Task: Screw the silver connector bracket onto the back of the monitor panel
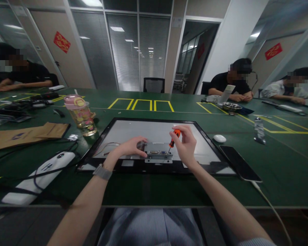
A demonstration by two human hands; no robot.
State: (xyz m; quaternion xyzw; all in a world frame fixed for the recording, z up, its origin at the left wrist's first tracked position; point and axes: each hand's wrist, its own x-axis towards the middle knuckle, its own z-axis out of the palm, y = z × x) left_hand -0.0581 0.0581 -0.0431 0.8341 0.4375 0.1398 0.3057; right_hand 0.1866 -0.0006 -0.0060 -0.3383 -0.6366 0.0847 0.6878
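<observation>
A flat display panel with a black frame lies on the green table, its pale back facing up. On its near half sits a metal bracket with video connectors along it. My right hand grips a screwdriver with an orange and black handle. The shaft slants down to the right part of the bracket; whether its tip sits in a screw is too small to tell. My left hand curves round the left end of the bracket, thumb and fingers against it. What lies under those fingers is partly hidden.
Left of the panel stand a drink bottle, a paper bag and a white device with cables. To the right lie a white mouse and a cabled phone. Other people sit across the table.
</observation>
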